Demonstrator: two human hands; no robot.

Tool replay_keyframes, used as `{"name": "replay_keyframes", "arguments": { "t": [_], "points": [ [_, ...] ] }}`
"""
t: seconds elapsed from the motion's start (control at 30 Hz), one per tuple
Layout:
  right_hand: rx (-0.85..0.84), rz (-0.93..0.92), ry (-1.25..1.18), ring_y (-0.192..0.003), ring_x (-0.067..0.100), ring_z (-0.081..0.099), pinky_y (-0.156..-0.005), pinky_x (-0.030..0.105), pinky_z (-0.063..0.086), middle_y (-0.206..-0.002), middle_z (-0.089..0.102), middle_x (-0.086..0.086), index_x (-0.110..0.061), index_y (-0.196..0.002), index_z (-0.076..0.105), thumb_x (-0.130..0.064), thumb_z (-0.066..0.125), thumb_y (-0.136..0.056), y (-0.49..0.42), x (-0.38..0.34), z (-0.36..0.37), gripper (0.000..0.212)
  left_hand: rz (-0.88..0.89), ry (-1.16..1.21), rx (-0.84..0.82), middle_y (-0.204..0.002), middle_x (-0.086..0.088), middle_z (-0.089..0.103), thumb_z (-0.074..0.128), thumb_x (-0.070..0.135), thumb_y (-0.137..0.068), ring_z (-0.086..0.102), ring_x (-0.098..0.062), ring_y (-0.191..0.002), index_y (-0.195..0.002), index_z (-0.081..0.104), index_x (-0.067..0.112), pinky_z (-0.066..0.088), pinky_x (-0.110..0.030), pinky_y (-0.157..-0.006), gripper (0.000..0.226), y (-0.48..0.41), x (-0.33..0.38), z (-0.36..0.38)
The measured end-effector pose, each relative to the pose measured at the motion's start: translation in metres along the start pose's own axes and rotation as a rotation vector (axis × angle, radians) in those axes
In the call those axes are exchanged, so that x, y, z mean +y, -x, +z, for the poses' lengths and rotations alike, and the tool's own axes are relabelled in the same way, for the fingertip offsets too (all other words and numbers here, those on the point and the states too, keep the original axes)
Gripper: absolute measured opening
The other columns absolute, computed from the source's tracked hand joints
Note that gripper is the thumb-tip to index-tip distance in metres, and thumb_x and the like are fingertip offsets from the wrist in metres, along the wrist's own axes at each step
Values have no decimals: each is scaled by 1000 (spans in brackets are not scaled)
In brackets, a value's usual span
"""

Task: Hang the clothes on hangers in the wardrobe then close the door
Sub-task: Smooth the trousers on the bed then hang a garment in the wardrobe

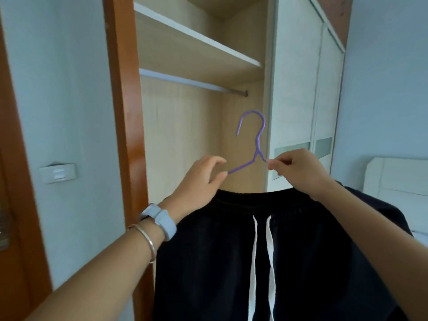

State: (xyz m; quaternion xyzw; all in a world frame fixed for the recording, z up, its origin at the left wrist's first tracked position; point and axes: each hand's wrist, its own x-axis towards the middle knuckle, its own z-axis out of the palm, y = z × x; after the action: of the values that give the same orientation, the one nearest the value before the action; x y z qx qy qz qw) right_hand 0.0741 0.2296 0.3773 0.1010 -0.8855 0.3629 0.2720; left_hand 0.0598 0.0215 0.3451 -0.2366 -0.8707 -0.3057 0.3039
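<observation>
Head view. The shorts [301, 251] are nearest the camera: black, waistband uppermost, hanging down out of the bottom of the frame. Two white drawstrings [254, 262] fall from the waistband centre.

The left hand [199, 179] has its thumb and curled fingers closed on the left arm of the hanger [257, 144]. The wrist carries a pale blue watch [159, 221], face turned away, and a thin metal bangle [146, 239]. The right hand [298, 170] pinches the hanger's right arm between its fingertips, just beside the neck.

The hanger is purple and upright, with its hook opening to the left. The hands cover its outer ends. How the waistband sits on it cannot be determined.

The hanger and shorts are held in front of the open wardrobe [180, 135], below the rail [192, 83]. The hook is clear of the rail.

The wardrobe interior is light wood laminate, with a white-edged shelf [196, 40] above the rail. A white panelled door [296, 89] with frosted inserts stands to the right of the opening. An orange-brown wooden upright [125, 112] borders the left side.

The wall [69, 89] is pale blue-white. It carries a white switch [58, 173]; any marking is too blurred to read. A white bed [398, 177] stands at far right.
</observation>
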Motion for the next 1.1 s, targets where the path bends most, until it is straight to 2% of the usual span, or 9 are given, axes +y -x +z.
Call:
{"name": "replay_keyframes", "arguments": {
  "t": [0.07, 0.17, 0.37, 0.53, 0.67, 0.8, 0.9, 1.0, 1.1],
  "points": [
    [24, 34, 41, -82, 33, 62, -61, 27, 38, -93, 69, 24, -2, -88, 72, -29, 57, -89, -17, 5, 11, 31, -53, 217, 7, -104, -2, 65, 48, 21, -93, 57, -11, -94, -100, 65, 13, 42, -12, -88, 20, -32, 5, 15],
    [74, 82, 61, -70, 29, 56, -58, 27, 36, -92, 69, 25, 6, -89, 68, -29, 59, -88, -40, 4, 26, 36, -210, 412, -214, -85, -6, 69, 46, 34, -92, 64, -19, -84, -75, 67, 15, 48, -41, -97, 33, -67, 1, 36],
    [47, 153, -81, -53, 8, 48, -52, 19, 36, -66, 63, 2, -11, -82, 68, -14, 56, -87, -92, -16, 52, 14, -279, 709, -250, -78, -4, 60, 52, 44, -88, 53, -16, -77, -77, 60, 12, 41, -26, -74, 35, -124, -18, 53],
    [-148, 148, -254, -73, 20, 53, -67, 24, 49, -85, 61, 17, 11, -103, 63, -9, 52, -90, -130, -40, 63, 26, -279, 649, -68, -56, -1, 54, 54, 26, -90, 51, -18, -63, -53, 50, 12, 38, -23, -60, 39, -170, -52, 49],
    [-258, 105, 37, -104, 22, 59, -97, 34, 45, -112, 62, 7, -6, -115, 61, -32, 56, -88, -164, -43, 63, 38, -311, 474, 67, -67, -10, 57, 46, 24, -91, 56, -31, -73, -71, 62, 0, 40, -30, -67, 35, -206, -82, 37],
    [-446, 172, -99, -80, 12, 68, -70, 23, 52, -85, 72, -2, -17, -104, 67, -55, 54, -80, -177, -30, 62, 47, -355, 331, 299, -106, -19, 67, 39, 25, -93, 60, -37, -102, -103, 67, 0, 47, -35, -80, 39, -251, -118, 21],
    [-654, 138, -357, -71, 11, 72, -61, 20, 54, -75, 74, -2, -12, -101, 67, -46, 58, -77, -196, -23, 71, 42, -386, 247, 420, -109, -16, 67, 33, 28, -94, 59, -37, -103, -105, 67, 5, 49, -42, -90, 42, -280, -141, 12],
    [-573, 20, -452, -93, 22, 70, -81, 30, 55, -98, 74, 9, -6, -103, 68, -19, 59, -86, -232, -21, 95, 24, -411, 158, 540, -110, -17, 66, 32, 28, -95, 57, -37, -106, -106, 66, 5, 46, -45, -95, 42, -305, -161, 0],
    [-473, -14, -659, -88, 26, 71, -78, 33, 57, -100, 73, 17, -3, -103, 69, -4, 57, -84, -273, -21, 124, 23, -438, 99, 627, -113, -19, 64, 31, 29, -96, 56, -38, -108, -110, 63, 2, 47, -42, -91, 44, -330, -183, -18]
  ]
}}
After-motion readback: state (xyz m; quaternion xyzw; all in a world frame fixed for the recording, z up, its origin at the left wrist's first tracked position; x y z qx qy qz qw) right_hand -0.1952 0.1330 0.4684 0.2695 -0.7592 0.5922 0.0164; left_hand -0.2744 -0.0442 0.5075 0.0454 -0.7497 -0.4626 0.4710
